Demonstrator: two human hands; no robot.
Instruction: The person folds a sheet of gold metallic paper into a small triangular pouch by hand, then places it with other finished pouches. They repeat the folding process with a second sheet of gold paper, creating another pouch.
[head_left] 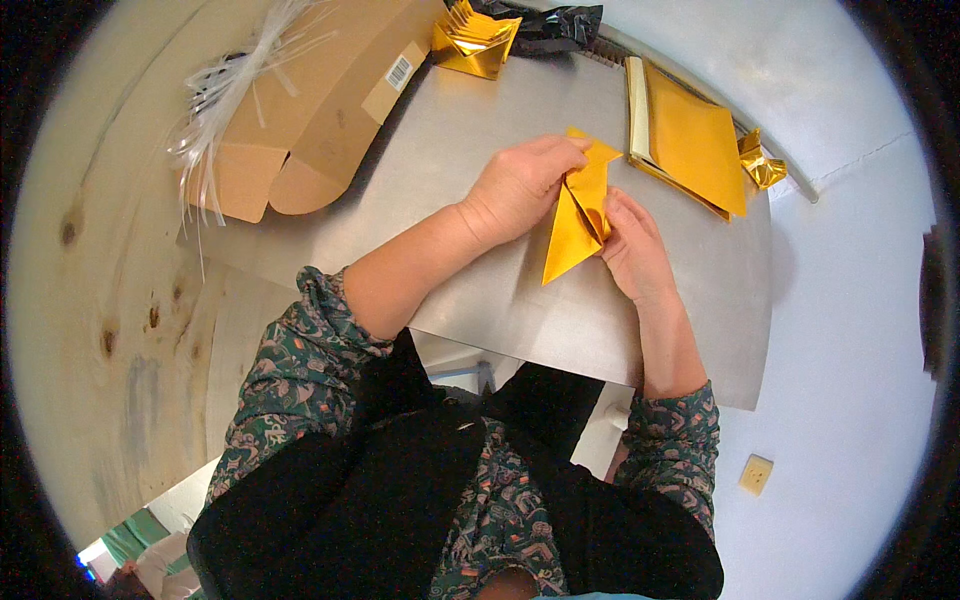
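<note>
A gold paper sheet [578, 225], folded to a long pointed shape, is held between my two hands just above the grey metal table [480, 280]. With its fingers closed on the upper left edge, my left hand [525, 185] grips the paper; some fingertips are hidden behind it. My right hand [635, 245] pinches the right edge lower down, near an open fold. The paper's sharp tip points down toward me. To the right lies a stack of gold paper sheets [690, 135], with a pale edge on its left side.
A brown cardboard box [310, 110] with clear plastic strips [235, 100] stands at the left. Nested folded gold papers [475, 40] sit at the far edge beside black plastic [555, 28]. Another folded gold piece [762, 160] lies right of the stack, near the white wall [840, 330].
</note>
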